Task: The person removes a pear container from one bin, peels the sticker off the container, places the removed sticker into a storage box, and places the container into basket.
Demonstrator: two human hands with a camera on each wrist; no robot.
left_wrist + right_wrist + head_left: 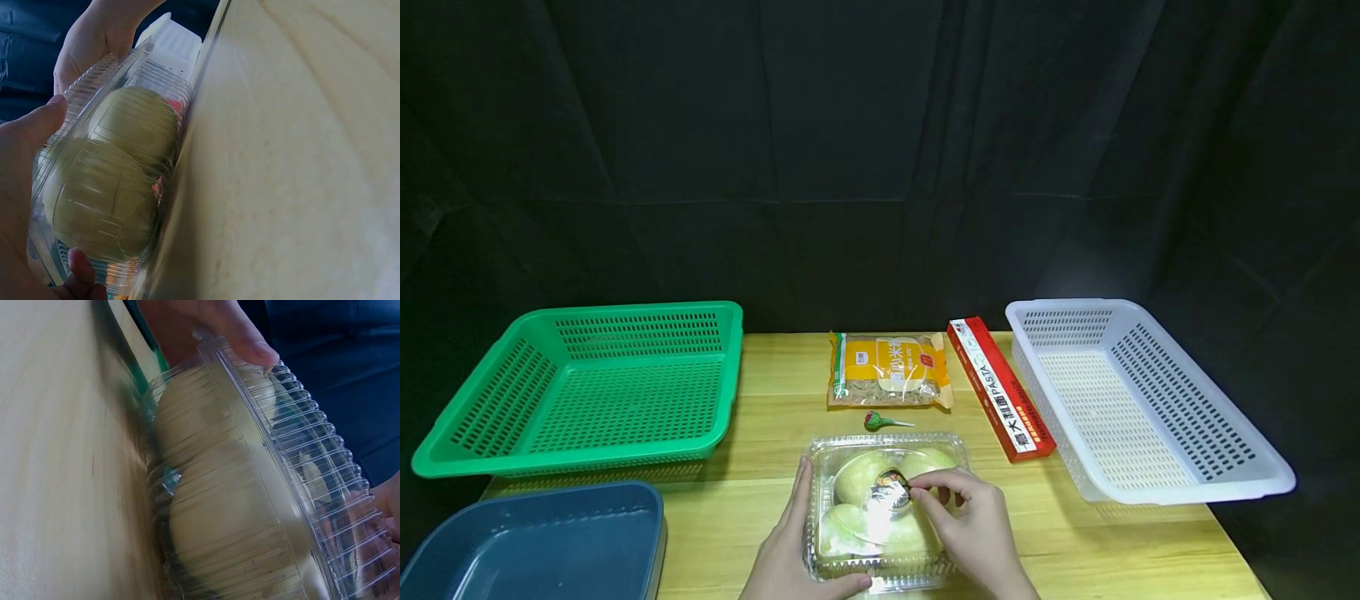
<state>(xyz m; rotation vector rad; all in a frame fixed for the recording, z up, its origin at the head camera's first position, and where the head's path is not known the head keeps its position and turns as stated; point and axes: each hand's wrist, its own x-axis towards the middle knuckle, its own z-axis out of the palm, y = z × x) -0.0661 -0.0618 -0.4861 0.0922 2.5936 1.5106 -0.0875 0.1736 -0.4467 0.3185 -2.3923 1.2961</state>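
A clear plastic clamshell box (887,442) of pale green round fruit (859,482) stands near the table's front edge. My left hand (786,546) grips it at the left, fingers along the side and thumb at the front rim. In the left wrist view the ridged wall and two of the fruits (103,197) show between that hand's thumb and fingers. Above the lid, the thumb and forefinger of my right hand (973,521) pinch the right edge of a dark oval sticker (889,490). The right wrist view shows the box's side (219,506) but not the pinch.
Behind the box lie a lollipop (883,422), an orange grain bag (891,371) and a red pasta box (1000,387). A green basket (726,392) stands left, a blue tub (658,533) front left, a white basket (1052,433) right. A black curtain (850,167) hangs behind.
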